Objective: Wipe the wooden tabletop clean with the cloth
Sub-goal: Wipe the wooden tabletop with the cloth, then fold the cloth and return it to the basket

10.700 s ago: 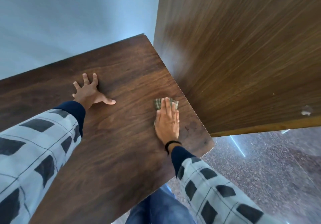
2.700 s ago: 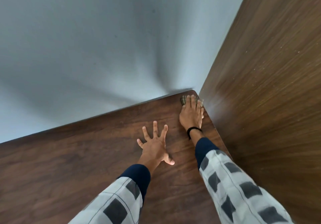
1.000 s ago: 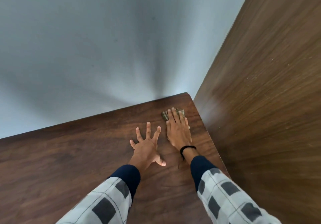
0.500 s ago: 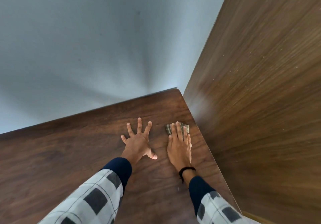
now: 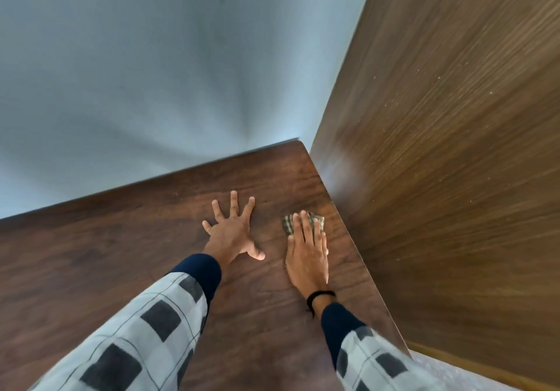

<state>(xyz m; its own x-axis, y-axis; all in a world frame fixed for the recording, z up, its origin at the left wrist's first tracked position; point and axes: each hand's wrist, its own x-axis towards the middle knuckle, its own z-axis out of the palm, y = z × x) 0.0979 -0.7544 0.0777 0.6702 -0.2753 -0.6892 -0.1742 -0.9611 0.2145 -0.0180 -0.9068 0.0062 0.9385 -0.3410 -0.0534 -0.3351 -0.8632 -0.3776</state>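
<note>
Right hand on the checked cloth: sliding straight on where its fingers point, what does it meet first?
Only bare dark wooden tabletop lies ahead of the right hand and checked cloth, then probably the pale blue-grey wall at the back edge, close beside the upright brown wooden panel.

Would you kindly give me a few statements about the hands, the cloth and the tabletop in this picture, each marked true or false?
1. The right hand presses flat on the cloth. True.
2. The left hand rests with spread fingers on the bare tabletop. True.
3. The cloth lies by the tabletop's left edge. False: it lies near the right edge, beside the wooden panel.
4. The black band is on the left wrist. False: it is on the right wrist.
</note>
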